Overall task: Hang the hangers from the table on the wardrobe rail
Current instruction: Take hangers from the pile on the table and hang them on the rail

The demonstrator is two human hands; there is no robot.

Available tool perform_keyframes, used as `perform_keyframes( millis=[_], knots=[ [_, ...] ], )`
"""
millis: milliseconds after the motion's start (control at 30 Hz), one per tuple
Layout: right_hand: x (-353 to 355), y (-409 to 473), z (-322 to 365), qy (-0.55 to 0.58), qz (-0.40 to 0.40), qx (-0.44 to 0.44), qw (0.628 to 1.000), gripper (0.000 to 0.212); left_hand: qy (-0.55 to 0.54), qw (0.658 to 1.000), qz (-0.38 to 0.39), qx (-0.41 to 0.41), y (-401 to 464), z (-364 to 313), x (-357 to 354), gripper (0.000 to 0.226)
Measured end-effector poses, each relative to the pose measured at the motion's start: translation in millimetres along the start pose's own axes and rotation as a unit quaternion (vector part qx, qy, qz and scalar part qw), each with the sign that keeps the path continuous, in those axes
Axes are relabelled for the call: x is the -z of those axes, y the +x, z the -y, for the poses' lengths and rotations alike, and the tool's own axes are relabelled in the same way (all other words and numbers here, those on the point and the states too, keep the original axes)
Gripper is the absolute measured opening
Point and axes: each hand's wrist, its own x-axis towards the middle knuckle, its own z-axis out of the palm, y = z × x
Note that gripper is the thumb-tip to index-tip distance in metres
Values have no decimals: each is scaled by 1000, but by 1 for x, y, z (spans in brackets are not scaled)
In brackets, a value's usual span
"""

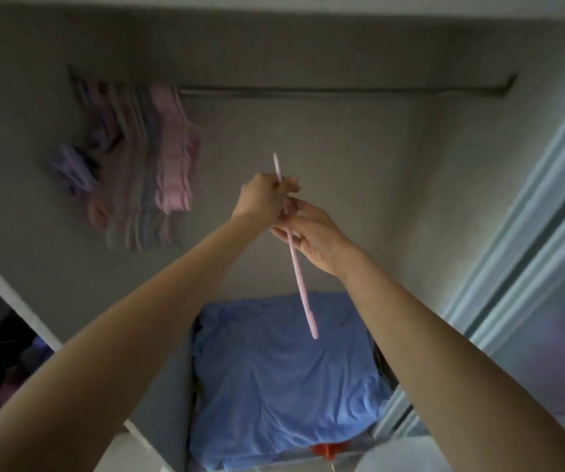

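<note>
The left grip [262, 199] is curled tightly round the upper part of the pink hanger [300, 277]. The right grip [315, 236] pinches the hanger just under it with loosely bent fingers. The hanger sits edge-on and tilted, below the middle of the wardrobe rail [342, 90] and clear of it. Hung hangers [172, 155] bunch at the rail's left end. A blue cloth [274, 369] lies far below the rail.

No writing, label, brand or number can be read anywhere. The hanger [296, 267], the hung hangers [172, 158] and the cloth [274, 386] show only plain colour, and the view is dim and blurred.
</note>
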Motion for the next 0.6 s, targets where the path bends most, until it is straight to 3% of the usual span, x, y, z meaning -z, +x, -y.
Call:
perform_keyframes(
  millis=[133,267,500,600],
  knots=[
    [-42,47,26,-2,-58,37,998,24,53,997,-30,-42,32,-12,54,32],
    [-72,77,39,-29,-133,55,989,33,107,990,-54,-79,52,-11,92,27],
    [-91,112,58,-37,-163,68,984,33,226,947,-173,-146,81,11,140,49],
    [-97,131,65,-50,-200,75,976,27,330,926,-132,-126,100,27,156,66]
  ],
)
